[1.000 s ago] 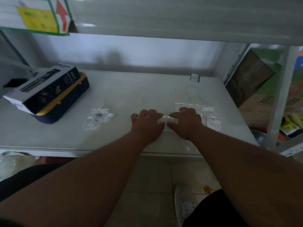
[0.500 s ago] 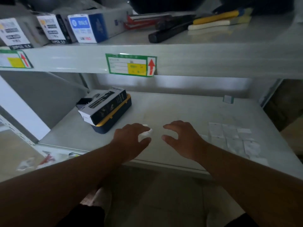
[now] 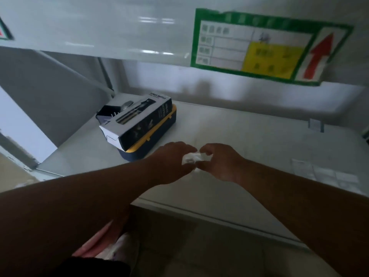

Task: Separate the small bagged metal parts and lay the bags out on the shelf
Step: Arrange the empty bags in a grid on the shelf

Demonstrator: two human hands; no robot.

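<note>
A small white clump of bagged parts [image 3: 191, 158] hangs between my two hands, just above the white shelf [image 3: 249, 136]. My left hand [image 3: 171, 160] grips its left side with the fingers closed. My right hand [image 3: 221, 162] pinches its right side. Both hands are over the middle of the shelf, near the front edge. Several flat clear bags [image 3: 327, 175] lie in rows on the shelf at the far right. The parts inside the bags are too blurred to make out.
A black and white carton [image 3: 137, 121] lies on a blue and yellow case [image 3: 157, 140] at the shelf's left back. The upper shelf's front carries a green label [image 3: 267, 47] with a red arrow. A small tag [image 3: 315, 124] stands at the back right. Floor shows below.
The view has swung left and closer. My hands, apart half a second ago with the clump in the left only, have come together and both now hold it.
</note>
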